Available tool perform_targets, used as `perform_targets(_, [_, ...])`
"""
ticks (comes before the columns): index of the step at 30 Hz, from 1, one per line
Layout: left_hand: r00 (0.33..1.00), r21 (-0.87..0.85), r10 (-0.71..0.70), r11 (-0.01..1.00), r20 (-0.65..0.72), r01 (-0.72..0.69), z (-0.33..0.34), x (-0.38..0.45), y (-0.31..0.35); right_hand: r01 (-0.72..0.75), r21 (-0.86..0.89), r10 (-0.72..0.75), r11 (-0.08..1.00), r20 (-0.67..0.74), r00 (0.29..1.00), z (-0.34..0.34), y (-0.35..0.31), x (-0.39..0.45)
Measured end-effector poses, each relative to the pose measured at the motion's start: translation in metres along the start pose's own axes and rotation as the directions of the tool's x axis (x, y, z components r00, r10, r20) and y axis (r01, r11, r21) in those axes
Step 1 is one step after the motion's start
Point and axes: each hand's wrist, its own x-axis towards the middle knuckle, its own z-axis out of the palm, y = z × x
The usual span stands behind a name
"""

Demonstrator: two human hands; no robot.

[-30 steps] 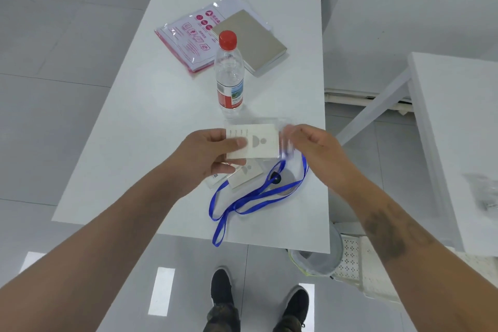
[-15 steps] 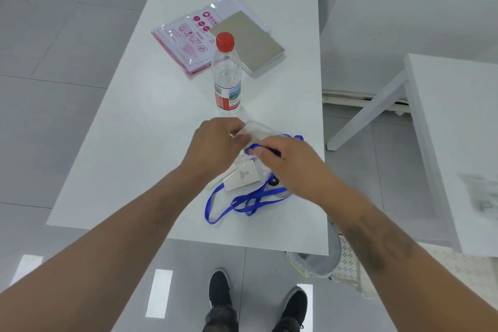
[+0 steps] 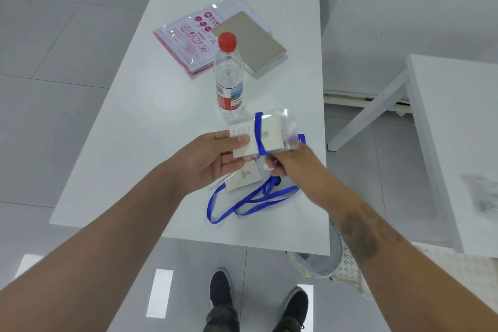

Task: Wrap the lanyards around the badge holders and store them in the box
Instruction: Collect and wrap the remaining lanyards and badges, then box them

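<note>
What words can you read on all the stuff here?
No text here can be read.
Plastic bag: red icons and print, too small to read.
Water bottle label: too blurred.
Badge holder card in the left hand: faint lines, no readable words.
Second card on the table: unreadable.

Second white badge card (image 3: pixel 244 176) half hidden under the left hand (image 3: pixel 213 155), blurred clear packet (image 3: pixel 482 194) on side table, both forearms cut off by frame edge

bottle (image 3: pixel 228 77) behind badge holder (image 3: pixel 265 133) — on table (image 3: pixel 134 143)
</note>
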Motion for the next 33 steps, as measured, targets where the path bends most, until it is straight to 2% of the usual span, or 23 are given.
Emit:
perform_targets(2, [0.985,-0.028,0.060,0.997,-0.162,-0.066,0.006,0.004,-0.006,0.091,-0.184,-0.082,0.979,0.055,0.995,0.013,0.001,-0.011])
perform_targets(3, [0.960,0.034,0.110,0.994,-0.259,-0.105,0.008,0.006,-0.007,0.141,-0.295,-0.120,0.945,0.089,0.989,0.018,0.001,-0.016])
perform_targets(5, [0.876,0.317,0.265,0.938,-0.403,-0.138,0.009,0.008,-0.009,0.230,-0.531,-0.183,0.815,0.141,0.973,0.019,-0.001,-0.020])
perform_targets(6, [0.848,0.470,0.345,0.873,-0.403,-0.132,0.008,0.008,-0.009,0.267,-0.618,-0.217,0.739,0.156,0.964,0.016,-0.003,-0.020])
perform_targets(8, [0.864,0.646,0.391,0.756,-0.316,-0.106,0.004,0.006,-0.007,0.312,-0.684,-0.290,0.659,0.152,0.945,0.007,-0.011,-0.020])
perform_targets(11, [0.948,0.760,0.252,0.650,-0.193,-0.018,-0.003,-0.001,-0.001,0.343,-0.588,-0.377,0.733,0.069,0.924,-0.014,-0.027,-0.017])
perform_targets(13, [0.986,0.744,0.114,0.668,-0.120,0.014,-0.006,-0.007,0.003,0.350,-0.429,-0.387,0.833,0.001,0.922,-0.026,-0.034,-0.013])
perform_targets(15, [0.999,0.601,0.024,0.799,-0.043,0.007,-0.009,-0.012,0.004,0.322,-0.220,-0.346,0.921,-0.076,0.935,-0.030,-0.034,-0.010])
perform_targets(16, [1.000,0.481,0.006,0.877,-0.006,-0.003,-0.010,-0.014,0.005,0.303,-0.169,-0.324,0.938,-0.114,0.939,-0.030,-0.030,-0.008])
perform_targets(18, [1.000,0.229,0.030,0.973,0.008,-0.031,-0.008,-0.015,0.004,0.262,-0.235,-0.298,0.936,-0.130,0.946,-0.022,-0.018,-0.008])
perform_targets(20, [0.994,0.077,0.081,0.994,-0.076,-0.075,-0.005,-0.013,0.002,0.201,-0.335,-0.238,0.921,-0.074,0.968,-0.006,-0.007,-0.016])
perform_targets(22, [0.969,0.113,0.131,0.988,-0.210,-0.109,-0.001,-0.010,-0.003,0.195,-0.420,-0.215,0.886,-0.001,0.977,0.012,0.000,-0.029])
perform_targets(24, [0.929,0.249,0.197,0.961,-0.314,-0.119,0.002,-0.008,-0.010,0.233,-0.543,-0.229,0.806,0.076,0.970,0.024,0.005,-0.040])
perform_targets(27, [0.904,0.468,0.284,0.877,-0.319,-0.110,0.003,-0.008,-0.018,0.237,-0.677,-0.274,0.697,0.054,0.960,0.021,0.000,-0.053])
perform_targets(30, [0.943,0.563,0.244,0.823,-0.226,-0.077,0.010,-0.009,-0.020,0.210,-0.608,-0.353,0.766,-0.125,0.927,0.000,-0.007,-0.058])
perform_targets(33, [0.974,0.546,0.179,0.834,-0.139,-0.075,0.028,-0.013,-0.023,0.216,-0.455,-0.363,0.864,-0.265,0.893,-0.025,-0.006,-0.060])
